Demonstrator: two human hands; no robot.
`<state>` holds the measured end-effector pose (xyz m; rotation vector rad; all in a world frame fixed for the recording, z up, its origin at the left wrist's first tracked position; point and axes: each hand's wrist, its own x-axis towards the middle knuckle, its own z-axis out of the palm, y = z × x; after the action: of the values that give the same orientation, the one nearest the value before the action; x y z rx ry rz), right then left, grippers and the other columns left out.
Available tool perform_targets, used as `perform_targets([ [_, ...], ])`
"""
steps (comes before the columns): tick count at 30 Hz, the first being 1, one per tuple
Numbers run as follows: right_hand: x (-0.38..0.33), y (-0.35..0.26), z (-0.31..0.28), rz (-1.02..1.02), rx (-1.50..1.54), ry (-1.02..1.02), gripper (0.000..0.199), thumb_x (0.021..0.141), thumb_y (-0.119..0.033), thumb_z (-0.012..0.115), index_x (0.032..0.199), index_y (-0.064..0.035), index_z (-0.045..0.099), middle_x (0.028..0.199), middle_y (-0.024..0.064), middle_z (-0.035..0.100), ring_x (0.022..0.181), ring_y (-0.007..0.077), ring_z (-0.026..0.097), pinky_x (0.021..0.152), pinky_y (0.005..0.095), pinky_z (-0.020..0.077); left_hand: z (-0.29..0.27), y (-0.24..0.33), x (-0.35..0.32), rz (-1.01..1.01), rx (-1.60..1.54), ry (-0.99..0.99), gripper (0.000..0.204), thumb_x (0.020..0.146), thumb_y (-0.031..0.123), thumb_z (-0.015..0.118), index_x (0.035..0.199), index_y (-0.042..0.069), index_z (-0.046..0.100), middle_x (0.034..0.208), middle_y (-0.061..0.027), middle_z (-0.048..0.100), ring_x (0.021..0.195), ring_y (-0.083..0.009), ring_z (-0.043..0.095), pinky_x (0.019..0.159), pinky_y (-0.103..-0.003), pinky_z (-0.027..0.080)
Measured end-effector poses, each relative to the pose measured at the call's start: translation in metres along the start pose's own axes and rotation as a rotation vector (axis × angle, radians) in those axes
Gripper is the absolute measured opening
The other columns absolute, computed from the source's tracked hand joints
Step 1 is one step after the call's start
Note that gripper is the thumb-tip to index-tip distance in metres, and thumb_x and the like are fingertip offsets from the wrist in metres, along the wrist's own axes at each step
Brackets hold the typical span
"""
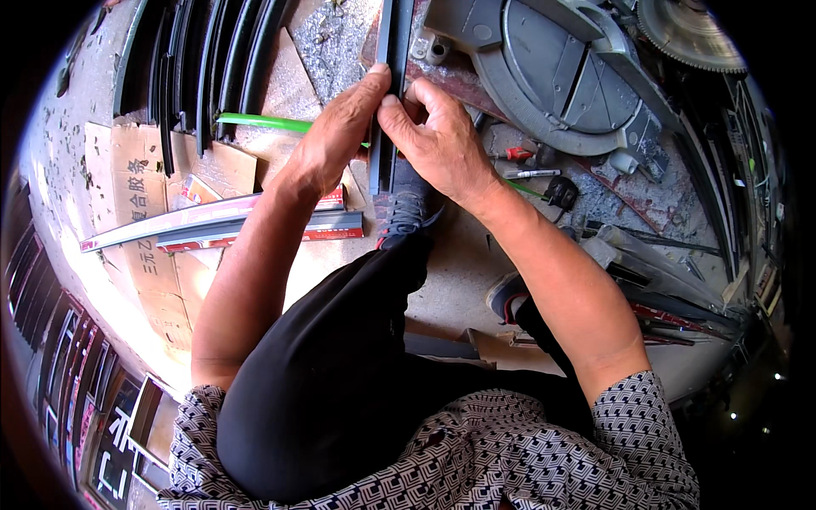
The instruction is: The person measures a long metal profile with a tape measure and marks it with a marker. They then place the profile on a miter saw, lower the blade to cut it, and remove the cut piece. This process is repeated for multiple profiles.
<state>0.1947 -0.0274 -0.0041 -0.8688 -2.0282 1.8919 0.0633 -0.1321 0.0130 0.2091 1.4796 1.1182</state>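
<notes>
A long dark grey metal profile [393, 38] stretches from the upper edge down between my hands, its lower end above my shoe [404, 208]. My left hand [344, 132] grips its left side, thumb laid along the edge. On the other side my right hand [442, 140] is closed, thumb and curled forefinger pinching the profile's edge. Whether a thin strip lies between those fingertips is hidden. Behind my left hand passes a bright green rod [263, 121]. Two loose profile pieces with red-and-white film [331, 225] lie beside my left forearm.
At upper right stands a grey mitre saw base [561, 76] with a toothed round blade [688, 34]. A red-handled tool [514, 154] and a marker pen [534, 173] lie below it. Flattened cardboard [136, 212] and black strips [204, 68] are at left; more profiles [714, 170] at right.
</notes>
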Motion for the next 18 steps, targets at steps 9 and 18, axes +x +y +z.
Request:
perform_targets([
  [9,-0.001,-0.008,-0.011,0.081,-0.047,-0.067,0.037,0.089,-0.033,0.078,0.092,-0.0004,0.061,0.08,0.0104,0.066,0.073,0.0198,0.063,0.068,0.0362,0.0511,0.0,0.006,0.004,-0.038,0.12,0.003,0.059,0.106,0.061,0.051,0.114,0.006,0.071,0.09,-0.0006,0.071,0.075,-0.0064,0.065,0.061,-0.024,0.053],
  [18,-0.004,-0.012,-0.012,0.165,0.027,-0.101,0.051,0.086,-0.037,0.08,0.114,0.0023,0.064,0.1,0.0159,0.071,0.09,0.0223,0.071,0.081,0.0366,0.0574,0.004,0.001,0.009,0.012,0.193,0.087,0.06,0.101,0.062,0.06,0.106,0.003,0.069,0.074,-0.0024,0.065,0.057,-0.0093,0.063,0.045,-0.023,0.05],
])
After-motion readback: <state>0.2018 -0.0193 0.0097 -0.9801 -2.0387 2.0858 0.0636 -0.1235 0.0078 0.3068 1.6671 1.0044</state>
